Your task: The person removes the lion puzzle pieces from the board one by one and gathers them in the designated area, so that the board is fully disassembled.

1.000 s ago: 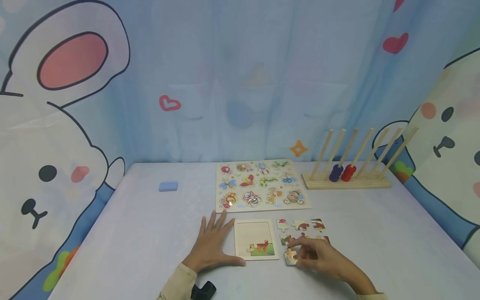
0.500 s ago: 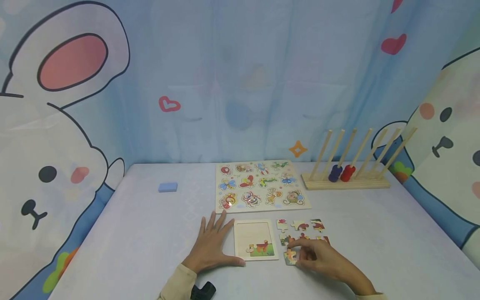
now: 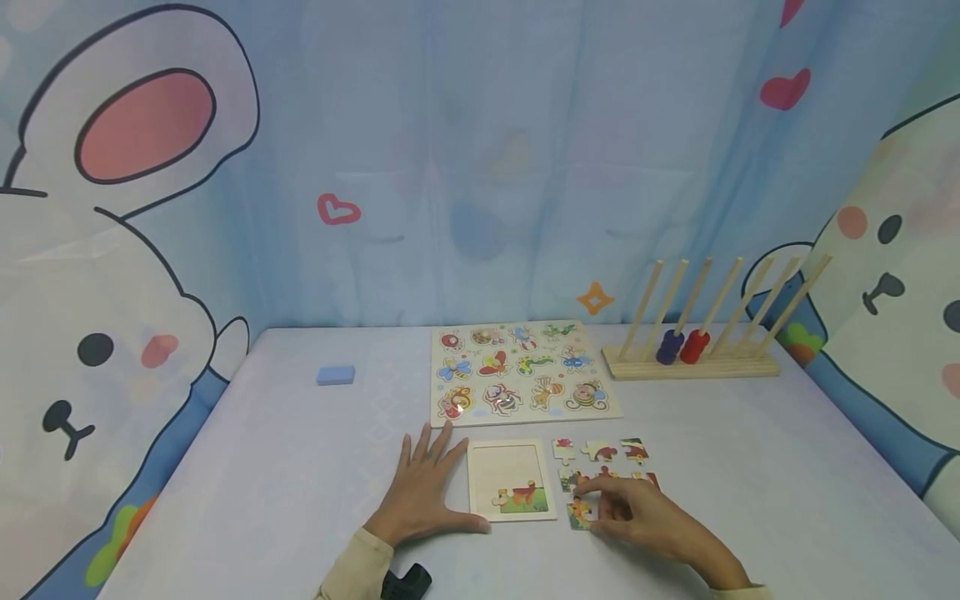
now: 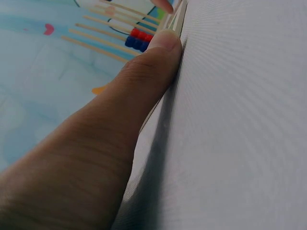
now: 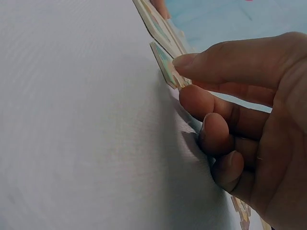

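Note:
My left hand (image 3: 423, 487) lies with fingers spread beside the wooden puzzle tray (image 3: 491, 467). Its thumb (image 4: 163, 40) touches the tray's near left corner, and the index fingertip is at the far left corner. Inside the tray, a joined picture part (image 3: 525, 497) with green and brown fills the lower right. To the right of the tray, my right hand (image 3: 637, 512) pinches a jigsaw piece (image 3: 578, 517) at its right side between thumb and fingers. In the right wrist view, the piece (image 5: 163, 64) is close to the tray's edge. More jigsaw pieces (image 3: 602, 451) lie beyond this hand, partly hidden by it.
Behind the tray lies a picture board (image 3: 517, 358) with insect shapes. At the back right stands a wooden peg rack (image 3: 697, 369) with blue beads (image 3: 671, 347) and red beads (image 3: 695, 346). A blue block (image 3: 335, 375) lies at the left, and a printed curtain (image 3: 450, 167) hangs behind.

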{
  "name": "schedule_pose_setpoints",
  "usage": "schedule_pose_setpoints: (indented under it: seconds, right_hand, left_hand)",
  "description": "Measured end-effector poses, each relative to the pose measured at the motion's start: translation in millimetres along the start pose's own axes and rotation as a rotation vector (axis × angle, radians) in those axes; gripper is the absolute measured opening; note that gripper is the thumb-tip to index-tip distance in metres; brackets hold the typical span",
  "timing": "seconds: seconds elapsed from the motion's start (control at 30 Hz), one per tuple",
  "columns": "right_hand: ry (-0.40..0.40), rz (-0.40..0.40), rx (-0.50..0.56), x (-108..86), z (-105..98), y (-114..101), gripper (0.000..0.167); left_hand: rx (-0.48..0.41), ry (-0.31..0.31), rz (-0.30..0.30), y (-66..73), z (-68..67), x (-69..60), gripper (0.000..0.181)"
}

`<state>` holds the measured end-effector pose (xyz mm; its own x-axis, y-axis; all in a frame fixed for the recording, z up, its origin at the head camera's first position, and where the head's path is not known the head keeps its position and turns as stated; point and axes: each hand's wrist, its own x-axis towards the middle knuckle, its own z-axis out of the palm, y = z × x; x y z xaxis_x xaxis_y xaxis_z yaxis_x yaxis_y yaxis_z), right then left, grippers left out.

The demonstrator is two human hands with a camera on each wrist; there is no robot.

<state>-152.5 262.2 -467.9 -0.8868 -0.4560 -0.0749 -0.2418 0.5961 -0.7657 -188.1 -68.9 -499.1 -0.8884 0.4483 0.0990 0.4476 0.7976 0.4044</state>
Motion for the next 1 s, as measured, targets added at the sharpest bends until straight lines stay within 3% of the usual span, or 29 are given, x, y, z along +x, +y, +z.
schedule_pose_setpoints:
  seconds: [0.17,0.47,0.63,0.77,1.0]
  right_hand:
    - [0.012,-0.022,-0.002,0.3,-3.4,-1.0,0.035]
    - [0.120,-0.047,-0.042,14.6,-7.1,-14.0,0.032]
    - [0.134,-0.146,-0.030,26.0,-3.9,-20.4,0.037]
    - [0.124,-0.217,-0.030,36.3,3.8,-23.8,0.041]
    - [0.066,-0.258,-0.126,50.3,23.5,-32.7,0.037]
  left_hand:
    - [0.003,0.000,-0.002,-0.3,0.5,0.1,0.115]
    - [0.004,0.002,0.000,-0.8,1.7,0.8,0.115]
    - [-0.009,0.007,0.005,-0.6,0.6,0.4,0.115]
    - [-0.002,0.011,0.005,-0.6,0.9,0.3,0.115]
    - [0.016,-0.002,-0.009,-0.8,1.2,0.9,0.116]
